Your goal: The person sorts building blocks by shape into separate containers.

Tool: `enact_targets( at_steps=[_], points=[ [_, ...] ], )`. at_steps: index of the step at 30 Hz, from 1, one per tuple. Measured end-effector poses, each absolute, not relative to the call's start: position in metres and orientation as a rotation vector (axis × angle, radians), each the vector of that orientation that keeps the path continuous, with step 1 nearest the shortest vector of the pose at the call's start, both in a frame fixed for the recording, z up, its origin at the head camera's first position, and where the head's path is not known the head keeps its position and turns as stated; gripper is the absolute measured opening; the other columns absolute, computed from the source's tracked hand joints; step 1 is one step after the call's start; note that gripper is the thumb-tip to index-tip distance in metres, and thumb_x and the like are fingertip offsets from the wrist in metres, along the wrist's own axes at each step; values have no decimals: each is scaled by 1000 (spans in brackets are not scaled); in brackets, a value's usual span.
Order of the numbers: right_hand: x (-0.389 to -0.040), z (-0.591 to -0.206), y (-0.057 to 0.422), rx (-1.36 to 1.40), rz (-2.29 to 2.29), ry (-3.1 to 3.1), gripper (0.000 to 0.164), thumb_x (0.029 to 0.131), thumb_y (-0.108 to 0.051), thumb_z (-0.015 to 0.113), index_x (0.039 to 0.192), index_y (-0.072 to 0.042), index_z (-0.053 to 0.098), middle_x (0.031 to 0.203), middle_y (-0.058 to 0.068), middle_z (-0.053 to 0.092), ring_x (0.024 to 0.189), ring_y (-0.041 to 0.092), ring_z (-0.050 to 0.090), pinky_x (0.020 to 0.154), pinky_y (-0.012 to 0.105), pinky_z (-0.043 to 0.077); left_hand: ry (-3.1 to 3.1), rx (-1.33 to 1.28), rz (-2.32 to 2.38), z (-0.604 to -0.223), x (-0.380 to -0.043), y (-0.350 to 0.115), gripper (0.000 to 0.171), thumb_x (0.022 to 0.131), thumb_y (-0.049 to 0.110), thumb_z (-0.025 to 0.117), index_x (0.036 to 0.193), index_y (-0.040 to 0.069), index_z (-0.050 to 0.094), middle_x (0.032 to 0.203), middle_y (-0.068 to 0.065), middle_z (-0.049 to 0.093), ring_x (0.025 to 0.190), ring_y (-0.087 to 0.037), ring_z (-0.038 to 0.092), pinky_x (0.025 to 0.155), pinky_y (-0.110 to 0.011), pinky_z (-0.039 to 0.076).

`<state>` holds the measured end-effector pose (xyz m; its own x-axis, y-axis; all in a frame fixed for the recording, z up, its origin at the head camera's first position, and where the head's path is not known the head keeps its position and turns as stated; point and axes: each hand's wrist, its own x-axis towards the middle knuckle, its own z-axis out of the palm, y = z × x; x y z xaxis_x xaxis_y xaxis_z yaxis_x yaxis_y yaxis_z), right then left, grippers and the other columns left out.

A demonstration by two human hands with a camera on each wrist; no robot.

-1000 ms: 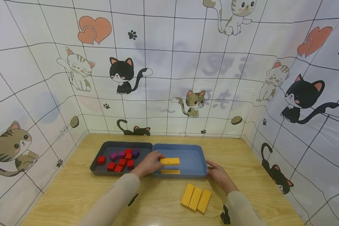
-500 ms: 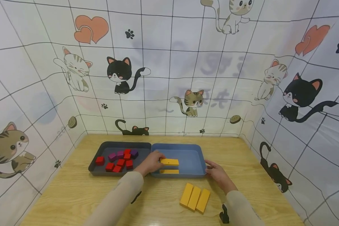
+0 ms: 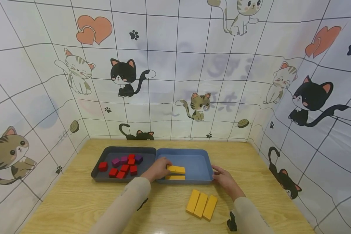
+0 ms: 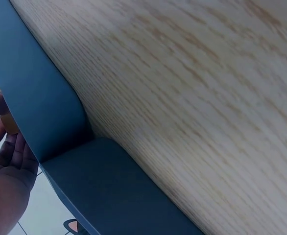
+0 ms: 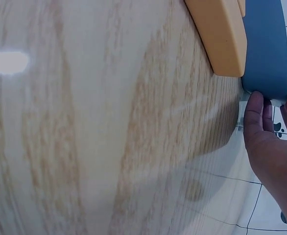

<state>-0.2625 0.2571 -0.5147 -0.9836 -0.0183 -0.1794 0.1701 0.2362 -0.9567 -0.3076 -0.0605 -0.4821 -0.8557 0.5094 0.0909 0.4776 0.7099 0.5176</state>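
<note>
My left hand (image 3: 158, 169) pinches the left end of a yellow rectangular block (image 3: 176, 169) inside the blue tray (image 3: 208, 159). A second yellow block (image 3: 175, 177) lies along the tray's near wall, just in front of the held one. In the left wrist view the tray wall (image 4: 40, 88) hides most of the held block (image 4: 9, 123), while curled fingers (image 4: 18, 152) show beside it. My right hand (image 3: 226, 182) touches the tray's right end from outside. Its fingers (image 5: 253, 115) rest against the tray's end wall (image 5: 266, 54) in the right wrist view.
A dark grey tray (image 3: 105, 178) stands against the blue tray's left side, with several red cubes (image 3: 124, 168) and purple blocks (image 3: 124, 160) in it. Three yellow blocks (image 3: 201, 204) lie side by side on the wooden table (image 3: 163, 208). A cat-patterned cloth (image 3: 163, 81) surrounds the table.
My left hand has brought the held block slightly nearer to the block at the tray's near wall. My right hand keeps its place at the tray's right end. The head view has shifted a little.
</note>
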Motion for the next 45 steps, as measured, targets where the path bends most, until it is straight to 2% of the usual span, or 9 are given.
enact_targets(
  at_steps=[6,13,16,29,37,45],
  points=[
    [-262,-515,257,155,-1847,2344,52,98,6,45,150,5,36,141,36,41,123,42,49,103,51,41,2854,832,785,-487,-309,-62,29,84,3,73,112,-3,71,105,-12,60,87,-22,56,83,-41,51],
    [-262,-515,257,156,-1857,2333,52,99,6,44,150,5,35,141,35,41,123,41,49,103,51,41,2831,845,789,-488,-309,-65,29,88,4,69,116,-3,69,112,-15,62,103,-32,60,89,-47,50],
    [-262,-515,257,153,-1868,2326,53,98,7,44,150,5,35,141,36,41,123,41,50,103,51,41,2827,846,803,-487,-308,-65,28,90,4,67,117,-1,69,114,-14,63,105,-31,60,90,-47,50],
    [-263,-513,255,171,-1859,2323,53,98,8,43,150,6,34,143,37,38,126,44,47,105,53,39,2821,903,933,-481,-295,-59,32,92,12,69,121,-3,66,114,-18,62,103,-31,59,88,-48,50],
    [-264,-516,256,158,-1862,2319,52,99,7,43,150,6,34,143,37,38,126,44,47,105,53,39,2793,886,988,-483,-283,-62,36,94,17,68,125,-2,63,116,-16,61,104,-30,58,90,-47,49],
    [-265,-517,258,160,-1867,2307,53,98,8,43,150,6,34,145,38,36,128,45,45,106,53,38,2784,980,1012,-488,-269,-62,33,92,17,71,118,-2,66,109,-13,62,97,-27,58,85,-42,50]
  ],
)
